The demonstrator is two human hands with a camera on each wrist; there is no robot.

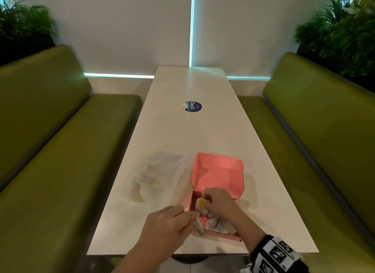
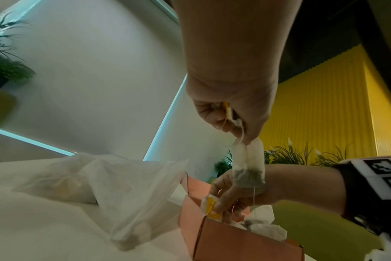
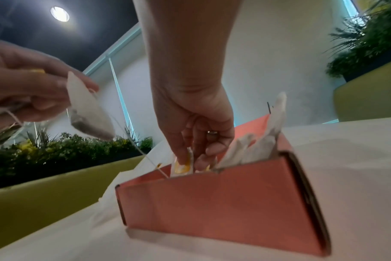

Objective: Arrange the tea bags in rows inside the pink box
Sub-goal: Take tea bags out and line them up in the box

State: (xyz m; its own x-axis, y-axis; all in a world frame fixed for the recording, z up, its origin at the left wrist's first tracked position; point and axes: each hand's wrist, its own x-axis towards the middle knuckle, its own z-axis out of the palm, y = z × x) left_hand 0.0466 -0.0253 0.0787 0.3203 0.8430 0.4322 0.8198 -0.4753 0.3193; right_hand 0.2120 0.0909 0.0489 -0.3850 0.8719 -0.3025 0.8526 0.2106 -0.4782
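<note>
White booth table (image 1: 182,130) carried the pink box (image 1: 218,175) near its front edge — my right hand (image 1: 220,201) pinched a yellow-tagged tea bag (image 1: 200,204) inside, my left hand (image 1: 168,226) pinched a second tea bag (image 2: 249,169), which would need lowering alongside next.

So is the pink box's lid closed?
No, the pink box has its lid standing open behind the right hand, which reaches down among the tea bags inside.

The pink box (image 3: 223,203) is matt cardboard. Tea bags (image 2: 249,169) are thin, translucent paper. The plastic bag (image 2: 132,192) is clear and crinkled; the bench (image 1: 182,134) smooth white.
</note>
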